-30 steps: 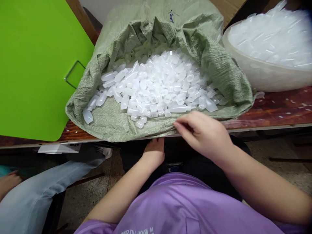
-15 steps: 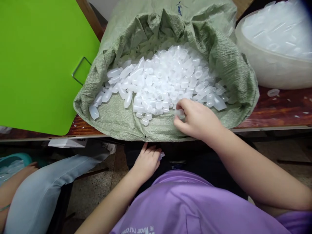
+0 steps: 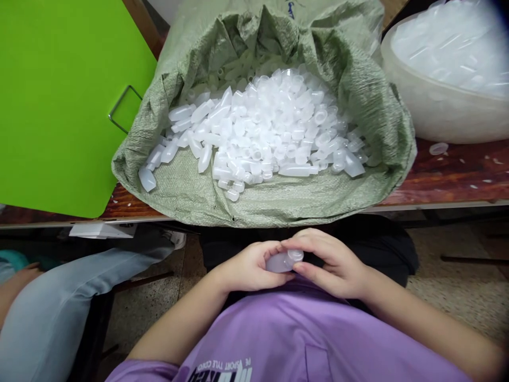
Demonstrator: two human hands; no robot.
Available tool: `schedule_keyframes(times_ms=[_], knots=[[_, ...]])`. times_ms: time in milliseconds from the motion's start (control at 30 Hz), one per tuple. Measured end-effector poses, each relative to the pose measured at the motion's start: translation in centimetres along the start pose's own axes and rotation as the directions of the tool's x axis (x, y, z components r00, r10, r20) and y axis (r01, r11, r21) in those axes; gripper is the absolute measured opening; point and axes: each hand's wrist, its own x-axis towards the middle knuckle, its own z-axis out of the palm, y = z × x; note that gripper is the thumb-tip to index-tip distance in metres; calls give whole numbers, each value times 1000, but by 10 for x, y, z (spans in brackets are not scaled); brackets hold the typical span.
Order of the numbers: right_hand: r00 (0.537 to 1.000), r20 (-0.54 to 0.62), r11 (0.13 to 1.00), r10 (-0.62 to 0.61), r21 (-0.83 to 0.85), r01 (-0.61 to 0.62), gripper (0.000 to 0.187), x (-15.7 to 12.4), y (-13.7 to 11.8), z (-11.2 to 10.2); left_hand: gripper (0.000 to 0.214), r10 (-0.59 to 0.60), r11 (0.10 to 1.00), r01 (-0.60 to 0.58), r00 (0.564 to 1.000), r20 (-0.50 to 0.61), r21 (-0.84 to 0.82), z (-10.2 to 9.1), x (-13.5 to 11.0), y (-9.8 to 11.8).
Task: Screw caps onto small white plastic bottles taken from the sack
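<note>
Your left hand [image 3: 251,268] encloses the translucent piece [image 3: 276,263], long axis toward your right hand [image 3: 338,263], whose fingertips pinch its round end.

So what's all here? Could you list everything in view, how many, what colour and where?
Sack: one, pale green, top centre
Plastic pieces: too many to count, cloudy white, in the sack
Bowl: one, whitish, upper right, heaped with similar pieces
Loose ring: one, clear, below the bowl
Table: one, reddish brown, under sack and bowl
Panel: one, bright green, left
Wire loop: one, silvery, panel's right side
Tub: one, teal, left edge
Co-worker's leg: one, light blue, lower left
Floor: one, speckled, below
Held piece: one, cloudy white, low centre
Shirt: one, purple, bottom
Left hand: one, bare, around the held piece
Right hand: one, bare, fingers at its end
</note>
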Motion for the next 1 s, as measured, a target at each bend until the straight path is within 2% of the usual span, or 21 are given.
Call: schedule_keyframes(times_ms=[100,167,233,333,400,433,500,567,633,667,733,767,833,900,967,1000], knots=[[997,23,962,78,261,-81,30,-3,2,-3,30,-102,967,132,985,142,-218,-2,3,-2],[995,54,927,78,364,-93,29,-3,1,-6,31,-170,925,251,944,282,-285,-6,6,-5],[997,69,942,35,330,-56,27,-1,0,-12,31,-224,884,365,879,421,-292,-11,11,-9],[988,156,983,-6,180,-23,24,1,-3,-22,33,-256,819,502,752,607,-276,-18,20,-15],[971,240,991,3,129,-35,24,1,-5,-28,32,-237,806,536,680,694,-250,-21,25,-17],[962,271,993,17,106,-47,24,0,-6,-30,31,-227,812,532,665,711,-238,-21,27,-17],[953,286,995,102,-6,-104,21,-1,-6,-29,27,-226,835,503,683,694,-222,-20,30,-16],[936,237,955,262,-202,-216,23,-3,-3,-24,23,-255,870,453,751,609,-195,-17,31,-13],[887,156,856,435,-378,-353,44,-7,2,-17,19,-285,926,365,842,459,-94,-13,30,-9],[863,114,808,492,-430,-404,49,-9,4,-14,18,-288,949,316,881,375,-14,-12,29,-7],[855,72,783,514,-448,-432,39,-15,10,-10,15,-272,960,245,932,238,137,-10,27,-5],[871,82,808,484,-423,-409,34,-18,11,-8,14,-262,956,225,943,204,188,-10,26,-4],[896,135,869,422,-341,-358,37,-24,14,-7,13,-260,942,209,949,176,263,-10,24,-4],[873,199,875,445,-302,-378,26,-28,14,-5,14,-270,915,210,953,135,344,-11,24,-4],[853,165,848,496,-304,-435,26,-31,15,-3,16,-283,881,224,955,85,416,-10,24,-3],[867,124,851,483,-302,-431,28,-32,15,-2,17,-286,868,229,956,67,440,-10,24,-3]])
